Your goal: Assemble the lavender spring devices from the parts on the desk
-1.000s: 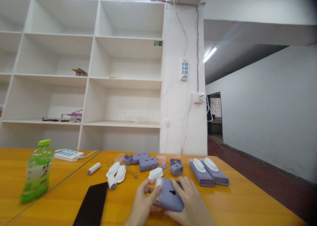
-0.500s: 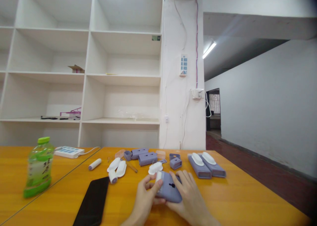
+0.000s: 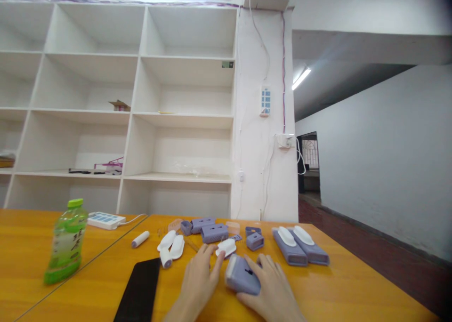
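Note:
My right hand (image 3: 271, 284) grips a purple plastic casing (image 3: 240, 274) from its right side, thumb in front and fingers over the top. The casing has a pale end on the left and a small dark slot on its upper face. My left hand (image 3: 198, 277) is off the casing, fingers stretched out and apart. Its fingertips reach the near edge of a white oval cap (image 3: 226, 249) with a raised middle; whether they touch it I cannot tell. Just behind the casing sits a short purple end piece (image 3: 254, 241).
Two purple casings topped with white caps (image 3: 300, 249) lie to the right. More purple casings (image 3: 214, 233) are at the back. Left are white caps (image 3: 171, 244), a white cylinder (image 3: 140, 239), a black phone (image 3: 139, 289), a green bottle (image 3: 67, 242) and a power strip (image 3: 106, 220).
My left hand has let go of the casing and moved left and forward toward the white cap. My right hand still holds the casing. The view has tilted up and shifted left.

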Demonstrator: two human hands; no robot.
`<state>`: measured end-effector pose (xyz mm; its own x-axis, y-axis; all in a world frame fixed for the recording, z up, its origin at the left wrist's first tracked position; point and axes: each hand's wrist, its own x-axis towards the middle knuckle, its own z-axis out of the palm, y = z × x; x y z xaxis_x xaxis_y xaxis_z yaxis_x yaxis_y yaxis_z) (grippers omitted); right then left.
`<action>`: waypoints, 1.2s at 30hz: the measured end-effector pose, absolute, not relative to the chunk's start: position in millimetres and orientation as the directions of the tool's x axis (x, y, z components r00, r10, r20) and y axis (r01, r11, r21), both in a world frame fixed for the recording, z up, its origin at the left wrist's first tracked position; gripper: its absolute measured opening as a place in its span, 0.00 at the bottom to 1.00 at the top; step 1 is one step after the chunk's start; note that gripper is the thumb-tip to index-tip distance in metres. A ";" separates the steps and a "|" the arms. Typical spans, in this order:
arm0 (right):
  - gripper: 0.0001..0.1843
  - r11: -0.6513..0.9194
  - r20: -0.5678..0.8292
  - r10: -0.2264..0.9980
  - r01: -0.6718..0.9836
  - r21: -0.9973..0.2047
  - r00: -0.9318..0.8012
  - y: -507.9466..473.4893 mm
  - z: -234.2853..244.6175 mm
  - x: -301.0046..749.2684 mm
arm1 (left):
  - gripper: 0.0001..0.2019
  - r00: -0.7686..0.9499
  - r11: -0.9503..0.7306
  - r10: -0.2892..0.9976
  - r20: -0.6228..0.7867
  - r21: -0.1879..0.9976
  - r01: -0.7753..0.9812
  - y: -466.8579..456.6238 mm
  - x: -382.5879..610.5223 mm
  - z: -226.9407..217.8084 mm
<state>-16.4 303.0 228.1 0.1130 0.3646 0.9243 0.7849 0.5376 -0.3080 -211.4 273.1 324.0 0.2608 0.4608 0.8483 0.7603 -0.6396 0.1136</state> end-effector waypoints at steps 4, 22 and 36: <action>0.29 0.457 0.876 0.445 0.794 -0.402 0.188 317.1 220.9 7.2 | 0.15 0.303 -0.470 0.448 0.841 -0.066 0.880 284.3 -228.2 331.1; 0.31 0.353 0.909 0.383 0.883 -0.311 0.167 379.2 201.5 17.3 | 0.23 0.391 -0.302 0.477 0.787 -0.271 0.914 319.0 -225.2 329.1; 0.14 0.637 0.968 0.238 0.766 -0.092 -0.081 379.4 219.7 -30.1 | 0.24 0.465 -0.514 0.442 0.767 -0.208 0.832 361.8 -202.6 334.5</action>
<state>-30.1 379.4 219.7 -0.0807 0.2375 0.9680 0.7657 0.6365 -0.0924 -202.6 361.8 334.5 0.4645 0.4419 0.7674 0.8322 -0.5141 -0.2077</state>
